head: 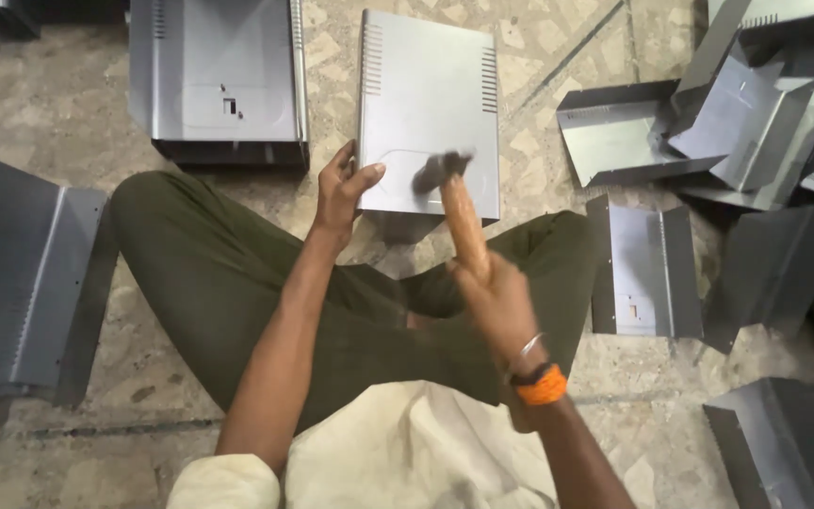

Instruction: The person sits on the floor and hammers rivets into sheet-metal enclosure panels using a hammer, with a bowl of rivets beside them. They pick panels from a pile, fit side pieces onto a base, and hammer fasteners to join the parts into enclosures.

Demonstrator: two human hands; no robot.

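Observation:
I sit cross-legged on a stone floor in dark green trousers. A grey sheet-metal panel (426, 94) with vent slots on both sides lies in front of my knees. My left hand (343, 185) grips the panel's near left edge, thumb on top. My right hand (494, 300) is closed around the wooden handle of a hammer (462, 219). The hammer's dark head is blurred and sits over the panel's near edge, close to a stamped outline. An orange band and a metal bangle are on my right wrist.
Another grey metal cover (223, 80) stands at the far left. A bent panel (21, 273) lies at my left. A flat folded piece (641, 269) rests by my right knee, and several bent metal pieces (765, 113) pile up at the right.

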